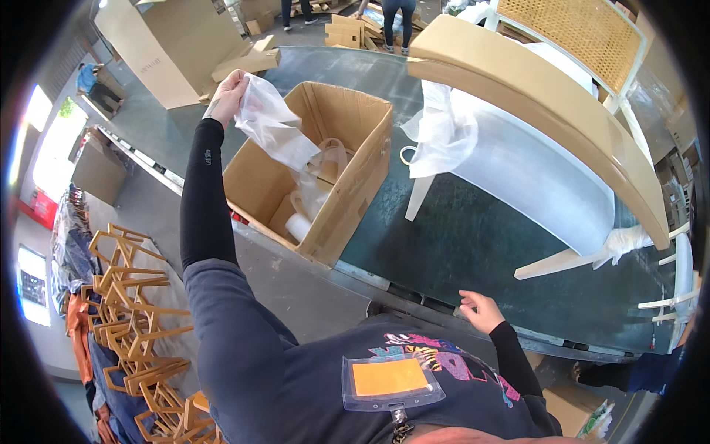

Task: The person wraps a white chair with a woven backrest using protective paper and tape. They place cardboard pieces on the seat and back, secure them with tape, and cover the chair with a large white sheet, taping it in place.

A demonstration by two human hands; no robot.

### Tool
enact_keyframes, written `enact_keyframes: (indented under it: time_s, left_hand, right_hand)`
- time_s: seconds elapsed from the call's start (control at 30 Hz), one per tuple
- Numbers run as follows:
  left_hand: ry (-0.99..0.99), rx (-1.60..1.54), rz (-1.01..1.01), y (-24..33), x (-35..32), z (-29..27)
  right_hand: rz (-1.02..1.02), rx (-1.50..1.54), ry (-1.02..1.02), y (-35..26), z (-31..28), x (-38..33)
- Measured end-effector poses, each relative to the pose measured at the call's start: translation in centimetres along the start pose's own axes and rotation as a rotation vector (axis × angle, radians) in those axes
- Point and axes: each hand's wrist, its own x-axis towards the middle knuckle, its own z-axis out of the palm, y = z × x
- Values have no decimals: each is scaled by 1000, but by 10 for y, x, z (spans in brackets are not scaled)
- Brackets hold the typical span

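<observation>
My left hand (229,95) is raised over the far left side of an open cardboard box (355,203), its fingers closed on a thin translucent white plastic sheet (270,122). The sheet hangs down into the box, where white rolls (299,225) and more clear wrapping lie. My right hand (482,312) hovers by the near edge of the dark green work surface (444,244), its fingers loosely bent and apart, holding nothing. To the right stands a white-legged chair (547,170) with whitish wrapping and a curved strip of brown cardboard (532,89) along its top.
A white chair frame with a woven cane panel (573,29) is behind the wrapped chair. Wooden frames (140,325) are piled on the left. A tall carton (163,52) stands at the far left. Other people (398,18) are in the background.
</observation>
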Motion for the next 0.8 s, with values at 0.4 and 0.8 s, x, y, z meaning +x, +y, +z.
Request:
enact_keyframes:
  time_s: [0.4, 0.8]
  left_hand:
    - [-850, 1523, -190, 70, -28, 93]
    - [-647, 198, 93, 71, 89, 234]
  right_hand:
    - [-434, 471, 354, -111, -104, 33]
    - [-548, 593, 588, -218, -187, 260]
